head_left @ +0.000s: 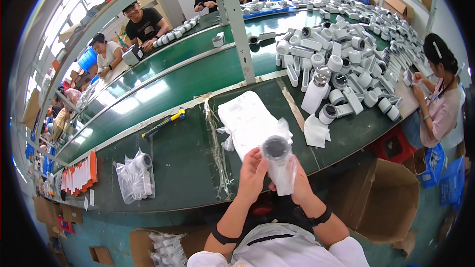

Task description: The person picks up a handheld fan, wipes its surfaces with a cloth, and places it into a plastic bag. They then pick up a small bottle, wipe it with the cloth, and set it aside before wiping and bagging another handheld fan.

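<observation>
Head view surface: green bench (178, 163), stack of clear bags (250, 118) at 12 o'clock.
Edges: bench rim near; open cardboard box (381, 198) at 4 o'clock.
Hands: left hand (252, 173) and right hand (299, 185), fingers clamped on bagged white cylinder (278, 160).

A clear, crinkled plastic bag (283, 170) wraps a smooth white plastic part (277, 151) with a dark end. The desk (188, 158) is matt green. The near right box (381, 200) is brown cardboard.

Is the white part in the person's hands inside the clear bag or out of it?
Inside: the clear bag wraps the white part, held by left hand and right hand.
</observation>
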Demonstrator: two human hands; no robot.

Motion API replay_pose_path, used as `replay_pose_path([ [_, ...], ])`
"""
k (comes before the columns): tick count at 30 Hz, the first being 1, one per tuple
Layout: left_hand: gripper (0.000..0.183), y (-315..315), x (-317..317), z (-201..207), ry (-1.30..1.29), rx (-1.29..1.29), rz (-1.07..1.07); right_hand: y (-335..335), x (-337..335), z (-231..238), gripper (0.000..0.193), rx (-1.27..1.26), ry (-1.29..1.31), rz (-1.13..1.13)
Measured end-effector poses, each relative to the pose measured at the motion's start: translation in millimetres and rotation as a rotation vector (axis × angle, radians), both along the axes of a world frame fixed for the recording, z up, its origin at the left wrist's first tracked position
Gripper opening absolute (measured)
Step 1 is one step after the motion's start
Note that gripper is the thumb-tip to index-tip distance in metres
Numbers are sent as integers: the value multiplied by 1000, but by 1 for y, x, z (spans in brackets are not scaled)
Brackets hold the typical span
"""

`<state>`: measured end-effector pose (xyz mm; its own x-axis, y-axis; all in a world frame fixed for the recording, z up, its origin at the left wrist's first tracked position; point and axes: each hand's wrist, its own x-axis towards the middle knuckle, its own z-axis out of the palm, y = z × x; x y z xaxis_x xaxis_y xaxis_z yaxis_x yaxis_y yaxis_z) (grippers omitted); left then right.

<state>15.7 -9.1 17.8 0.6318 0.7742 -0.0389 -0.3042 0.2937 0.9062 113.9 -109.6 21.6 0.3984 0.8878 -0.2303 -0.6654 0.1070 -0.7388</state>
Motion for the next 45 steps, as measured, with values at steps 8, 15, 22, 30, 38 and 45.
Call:
replay_pose_path([
  [8, 46, 12, -16, -18, -98, -487, -183, 22, -11, -5, 32, -123, -404, -121],
  [15, 52, 15, -13, -3, -219, -479, -101, 18, -20, -18, 15, -66, -799, -411],
  [22, 39, 17, -18, 14, -204, -385, 3, 0, -16, -12, 20, 72, -1150, -542],
  [30, 35, 16, -19, 17, -277, -474, -37, 28, -3, -4, 22, 20, -757, -152],
  [38, 74, 9, -25, 16, -146, -261, -116, 16, -4, -7, 18, 5, -1253, -590],
  [45, 59, -2, -11, 16, 126, 80, 58, 31, -2, 16, 29, 134, -1697, -757],
])
